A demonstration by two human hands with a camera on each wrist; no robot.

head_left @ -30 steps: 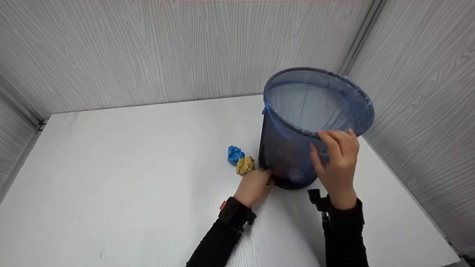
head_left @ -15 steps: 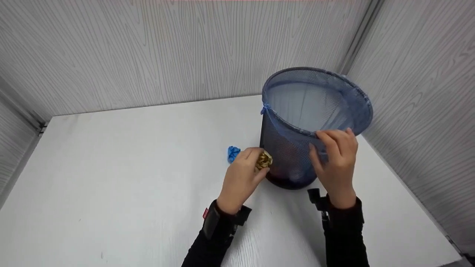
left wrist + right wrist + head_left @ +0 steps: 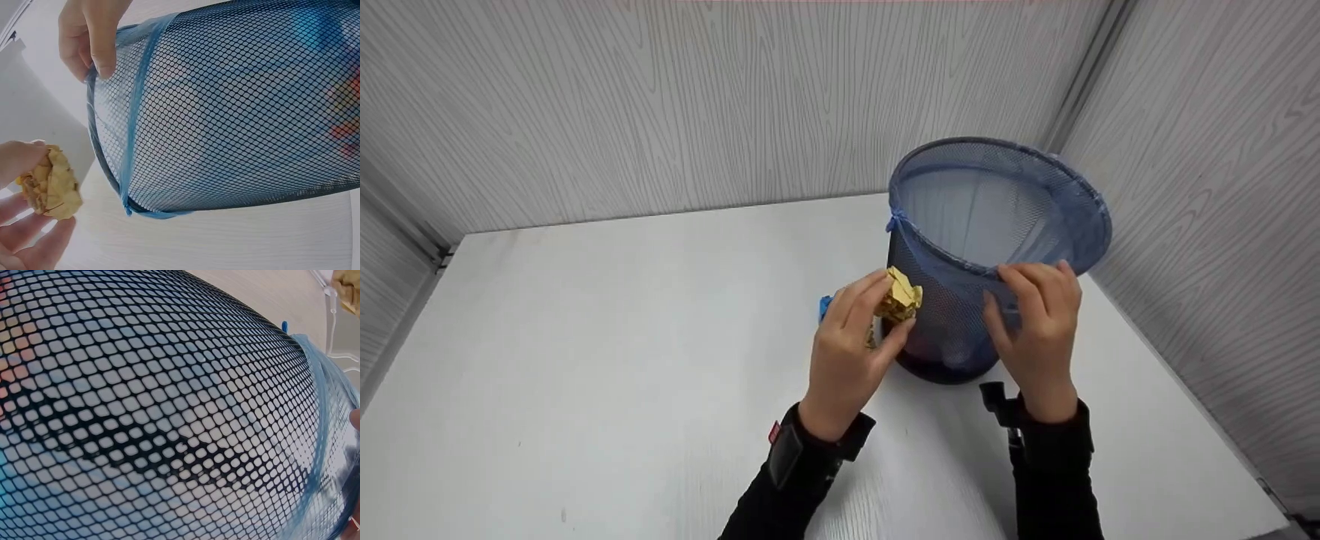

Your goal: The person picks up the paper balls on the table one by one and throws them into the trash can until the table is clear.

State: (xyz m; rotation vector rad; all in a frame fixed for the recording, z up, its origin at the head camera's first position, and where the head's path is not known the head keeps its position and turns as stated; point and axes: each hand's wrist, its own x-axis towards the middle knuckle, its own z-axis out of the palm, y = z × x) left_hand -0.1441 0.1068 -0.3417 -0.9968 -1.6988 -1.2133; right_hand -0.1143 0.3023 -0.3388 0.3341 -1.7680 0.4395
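Observation:
My left hand [image 3: 847, 345] pinches a crumpled yellow paper ball [image 3: 901, 295] between thumb and fingertips, in front of the wastebasket's left side and below its rim. The dark mesh wastebasket [image 3: 941, 322], lined with a thin blue bag [image 3: 982, 202], leans with its mouth toward the right. At the front of the rim, my right hand [image 3: 1042, 322] grips the edge with its fingers over it and the thumb on the outside. Mostly hidden behind the left hand are a blue paper ball [image 3: 824, 306] and another yellow one [image 3: 871, 334] on the table.
Through the mesh in the left wrist view, blue [image 3: 318, 28] and red [image 3: 344, 130] crumpled pieces show near the basket's bottom. The white table [image 3: 622, 337] meets a grained back wall [image 3: 697, 112] and a right wall [image 3: 1207, 225] close by the basket.
From beside the basket's foot, my left hand has risen with the yellow paper ball toward the rim. My right hand has kept its grip, and the basket stays nearly where it was.

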